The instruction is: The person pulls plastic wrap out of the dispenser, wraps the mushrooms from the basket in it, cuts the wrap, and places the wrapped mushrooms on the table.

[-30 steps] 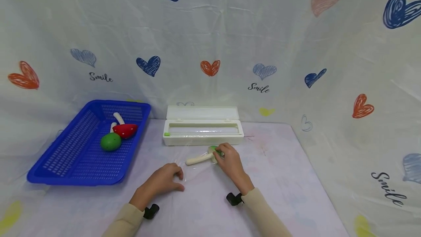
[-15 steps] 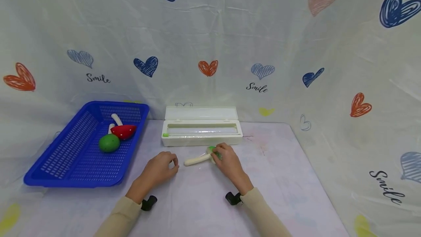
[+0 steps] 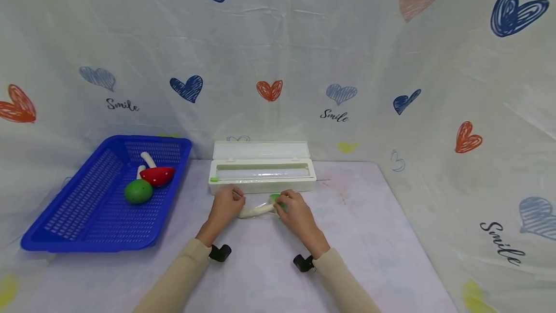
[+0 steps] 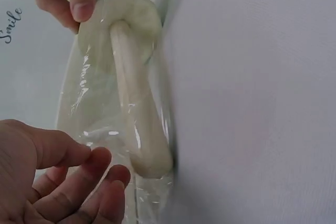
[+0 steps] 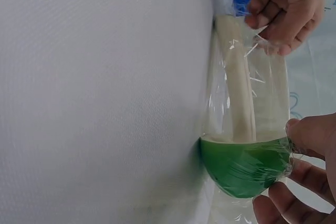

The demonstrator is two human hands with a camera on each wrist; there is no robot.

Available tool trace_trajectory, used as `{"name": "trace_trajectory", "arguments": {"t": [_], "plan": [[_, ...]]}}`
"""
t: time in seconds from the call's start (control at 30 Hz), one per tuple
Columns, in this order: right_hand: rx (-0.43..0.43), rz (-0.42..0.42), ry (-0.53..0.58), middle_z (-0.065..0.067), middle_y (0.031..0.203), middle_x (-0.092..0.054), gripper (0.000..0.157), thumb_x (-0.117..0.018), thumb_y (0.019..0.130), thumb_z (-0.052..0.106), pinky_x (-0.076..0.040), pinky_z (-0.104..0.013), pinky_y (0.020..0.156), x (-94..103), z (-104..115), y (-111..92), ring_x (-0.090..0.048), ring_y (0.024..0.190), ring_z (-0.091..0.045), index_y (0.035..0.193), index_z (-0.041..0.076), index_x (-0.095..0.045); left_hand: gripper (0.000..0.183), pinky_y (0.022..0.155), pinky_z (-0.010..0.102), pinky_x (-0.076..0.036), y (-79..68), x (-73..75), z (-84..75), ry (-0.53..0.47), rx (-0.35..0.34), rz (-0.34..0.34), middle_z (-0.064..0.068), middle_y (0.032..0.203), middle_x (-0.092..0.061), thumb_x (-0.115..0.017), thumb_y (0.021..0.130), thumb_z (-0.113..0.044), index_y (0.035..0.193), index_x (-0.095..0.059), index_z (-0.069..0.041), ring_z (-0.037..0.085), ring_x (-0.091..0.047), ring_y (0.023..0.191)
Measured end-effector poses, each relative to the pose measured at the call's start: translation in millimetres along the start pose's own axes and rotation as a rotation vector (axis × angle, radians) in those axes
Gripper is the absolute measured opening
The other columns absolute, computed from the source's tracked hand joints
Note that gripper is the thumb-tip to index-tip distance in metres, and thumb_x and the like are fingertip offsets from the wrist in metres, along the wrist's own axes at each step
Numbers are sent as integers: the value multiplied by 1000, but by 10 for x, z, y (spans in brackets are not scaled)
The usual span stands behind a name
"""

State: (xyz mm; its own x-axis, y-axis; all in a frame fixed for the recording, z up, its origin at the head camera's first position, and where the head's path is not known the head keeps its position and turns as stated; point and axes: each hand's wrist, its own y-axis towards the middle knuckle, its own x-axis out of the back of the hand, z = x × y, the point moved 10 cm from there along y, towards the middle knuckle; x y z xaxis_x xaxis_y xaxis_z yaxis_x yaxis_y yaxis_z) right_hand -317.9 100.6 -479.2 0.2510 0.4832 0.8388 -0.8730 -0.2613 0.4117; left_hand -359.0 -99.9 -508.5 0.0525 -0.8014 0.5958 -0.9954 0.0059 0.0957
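Observation:
A mushroom [image 3: 256, 212] with a green cap and pale stem lies on its side on the table, in clear cling film [image 4: 97, 111]. My right hand [image 3: 298, 214] holds it at the cap, thumb and fingers gripping the film-covered edge, as the right wrist view shows. At the stem end, my left hand [image 3: 225, 209] pinches the film between thumb and index finger, the other fingers loosely curled. In the right wrist view the green cap [image 5: 239, 169] shows wrinkled film stretched over it. Film runs past the stem's end in the left wrist view.
Just behind the hands stands a white cling film dispenser [image 3: 262, 187], lid up, roll inside. On the left, a blue basket [image 3: 91, 246] holds a red spotted mushroom [image 3: 157, 176] and a green one [image 3: 138, 192]. A heart-printed curtain [image 3: 278, 37] hangs behind the table.
My left hand has drawn back from the film, then moved forward and right to the film near the stem, beside the dispenser. My right hand has stayed at the cap.

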Motion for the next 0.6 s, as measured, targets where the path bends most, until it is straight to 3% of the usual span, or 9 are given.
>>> {"name": "trace_trajectory", "arguments": {"t": [0.13,0.23,0.37,0.5,0.6], "plan": [[11,-3,11,-7,112,-70,15,-79,91,16,-60,-34,83,-11,2,-2,-65,100,-23,102,6,-79,14,66,33,-53,-16,-148,1,-5,-13,66,11,85,-75,-61,87,2,99,-67,-2,20,-69,77],[32,-16,16,-9,113,-70,21,-80,90,19,-58,-37,84,-12,11,-12,-64,101,-26,107,5,-78,20,68,31,-51,-69,-236,-15,59,-29,156,7,88,-74,-58,82,5,97,-68,-6,17,-64,78],[26,-20,50,-14,121,-69,39,-81,88,28,-53,-48,89,-6,-18,-33,-60,108,-34,118,4,-74,25,76,37,-51,-144,-339,-62,126,-89,261,8,104,-69,-64,79,5,99,-71,-9,20,-59,86],[-18,68,160,-19,141,-59,63,-77,88,33,-47,-55,100,-116,-85,-47,-53,122,-40,139,2,-59,31,89,44,-51,-174,-425,-70,156,-156,282,12,116,-62,-79,83,3,109,-67,-9,25,-59,101],[-35,103,239,-20,150,-52,75,-77,88,27,-45,-56,105,-186,-123,-63,-49,129,-40,151,2,-46,44,90,45,-52,-182,-497,-67,189,-199,276,10,112,-62,-79,82,9,119,-61,-7,25,-60,103]]}}
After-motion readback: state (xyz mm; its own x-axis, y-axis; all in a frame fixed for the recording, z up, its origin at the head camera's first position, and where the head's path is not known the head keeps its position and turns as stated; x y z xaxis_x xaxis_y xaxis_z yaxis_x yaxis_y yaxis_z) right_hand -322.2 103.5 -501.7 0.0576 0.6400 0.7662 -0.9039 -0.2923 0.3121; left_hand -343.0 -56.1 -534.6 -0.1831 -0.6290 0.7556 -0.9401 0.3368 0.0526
